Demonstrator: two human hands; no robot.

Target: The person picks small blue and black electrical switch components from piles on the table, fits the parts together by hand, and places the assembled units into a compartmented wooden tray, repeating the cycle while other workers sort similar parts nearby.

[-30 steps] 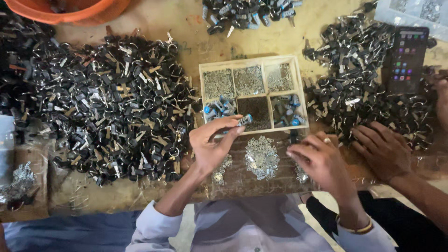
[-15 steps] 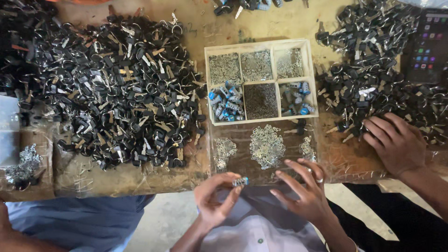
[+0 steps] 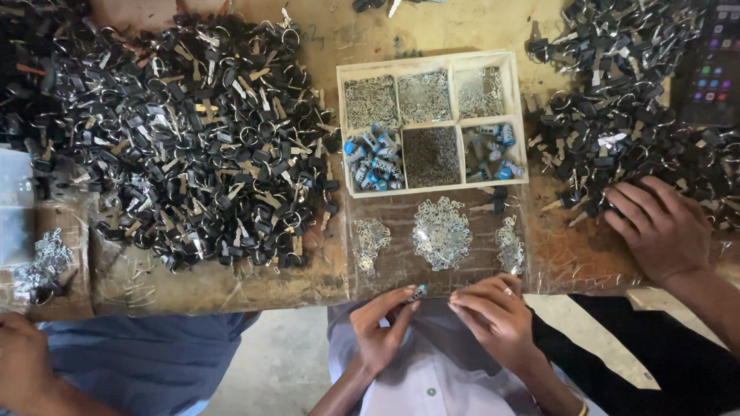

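My left hand pinches a small blue-tipped metal cylinder between thumb and fingers, just below the table's front edge. My right hand is close beside it, fingertips bent toward the cylinder, a ring on one finger; I cannot tell whether it holds a small part. Straight ahead on the table lie three little heaps of silver metal clips. Behind them stands a wooden divided tray with silver parts, dark parts and blue-capped cylinders in its compartments.
A large pile of black keys and rings covers the left of the table, another pile the right. Another person's hand rests at the right pile; someone's hand is at bottom left. A phone lies at far right.
My left hand drew back from the tray to the table's front edge with the blue-tipped cylinder. My right hand came back with it, close beside it. The view shifted toward me.
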